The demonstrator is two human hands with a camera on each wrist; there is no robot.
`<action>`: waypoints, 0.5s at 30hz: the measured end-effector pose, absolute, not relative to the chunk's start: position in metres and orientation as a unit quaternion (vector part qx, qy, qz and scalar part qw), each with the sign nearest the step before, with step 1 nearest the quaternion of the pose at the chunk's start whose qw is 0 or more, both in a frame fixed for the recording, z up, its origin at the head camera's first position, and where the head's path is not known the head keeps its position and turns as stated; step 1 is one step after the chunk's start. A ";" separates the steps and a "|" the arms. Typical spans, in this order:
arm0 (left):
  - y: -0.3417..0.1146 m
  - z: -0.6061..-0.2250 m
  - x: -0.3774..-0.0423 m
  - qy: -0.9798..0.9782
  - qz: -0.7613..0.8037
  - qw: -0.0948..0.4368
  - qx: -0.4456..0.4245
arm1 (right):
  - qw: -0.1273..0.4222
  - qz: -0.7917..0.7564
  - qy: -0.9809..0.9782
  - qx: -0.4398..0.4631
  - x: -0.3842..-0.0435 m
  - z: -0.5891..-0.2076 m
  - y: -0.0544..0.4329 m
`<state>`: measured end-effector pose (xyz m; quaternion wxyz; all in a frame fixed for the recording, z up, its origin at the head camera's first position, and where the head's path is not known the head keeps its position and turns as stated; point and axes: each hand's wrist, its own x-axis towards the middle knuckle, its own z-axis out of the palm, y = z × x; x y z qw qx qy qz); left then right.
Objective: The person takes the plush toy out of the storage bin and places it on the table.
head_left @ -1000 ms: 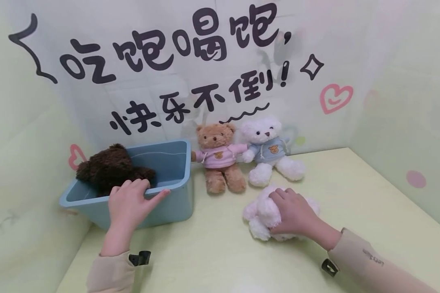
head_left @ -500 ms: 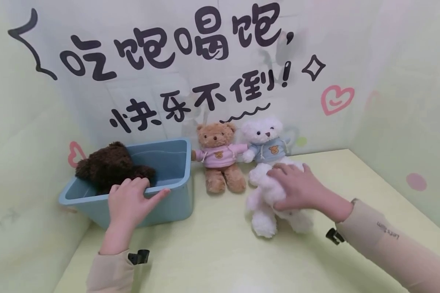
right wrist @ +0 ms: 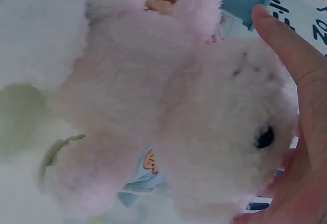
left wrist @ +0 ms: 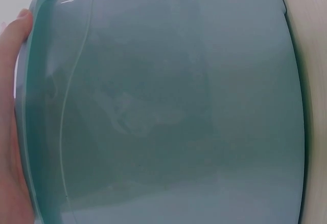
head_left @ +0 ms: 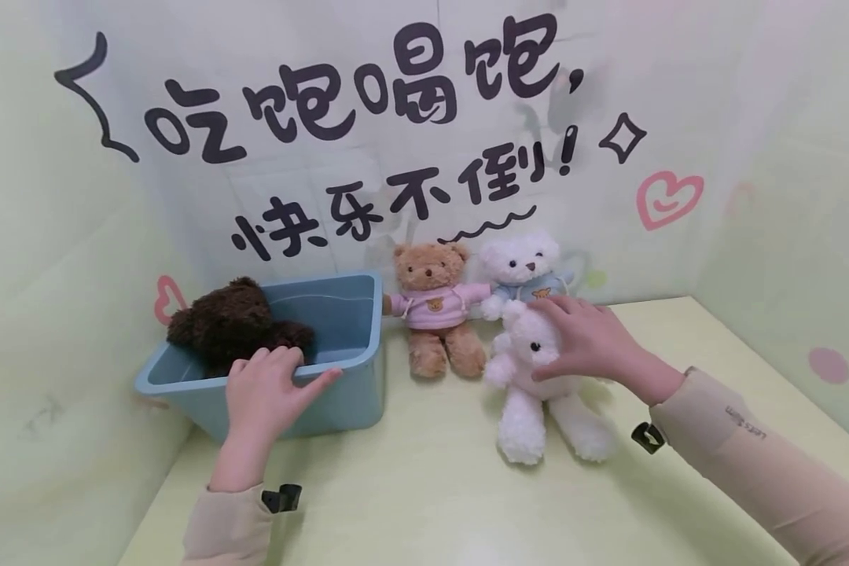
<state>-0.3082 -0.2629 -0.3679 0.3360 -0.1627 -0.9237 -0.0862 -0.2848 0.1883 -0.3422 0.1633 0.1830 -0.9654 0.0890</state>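
My left hand (head_left: 263, 397) grips the near rim of a light blue plastic bin (head_left: 332, 405), fingers over the edge and thumb along it. The left wrist view shows the bin's smooth wall (left wrist: 179, 106). A dark brown plush bear (head_left: 229, 318) lies in the bin. With my right hand (head_left: 600, 343) I hold a white teddy bear (head_left: 525, 428) without clothes by its head. It faces me, legs down toward the table, one dark eye showing; my hand covers the other side of its face. In the right wrist view its eye (right wrist: 265, 137) is beside my palm.
Behind the held bear, another white teddy bear (head_left: 520, 259) in a blue hoodie sits against the wall. A tan teddy bear (head_left: 435, 306) in a pink hoodie sits between it and the bin. They rest on a pale yellow-green table (head_left: 410, 503).
My right hand has raised the white teddy bear from lying with its face hidden to upright, its face and legs now showing. My left hand stays on the bin's rim.
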 end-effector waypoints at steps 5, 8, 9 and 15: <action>-0.264 -0.370 -0.309 -0.918 -0.085 0.349 -0.169 | 0.179 0.057 -0.955 0.229 -0.292 -0.346 0.191; -0.265 -0.370 -0.309 -0.918 -0.085 0.350 -0.168 | 0.169 0.054 -0.949 0.262 -0.294 -0.342 0.197; -0.265 -0.371 -0.309 -0.919 -0.085 0.348 -0.167 | 0.160 0.054 -0.947 0.272 -0.295 -0.340 0.199; -0.263 -0.371 -0.310 -0.919 -0.088 0.347 -0.162 | 0.119 0.061 -0.944 0.301 -0.290 -0.333 0.217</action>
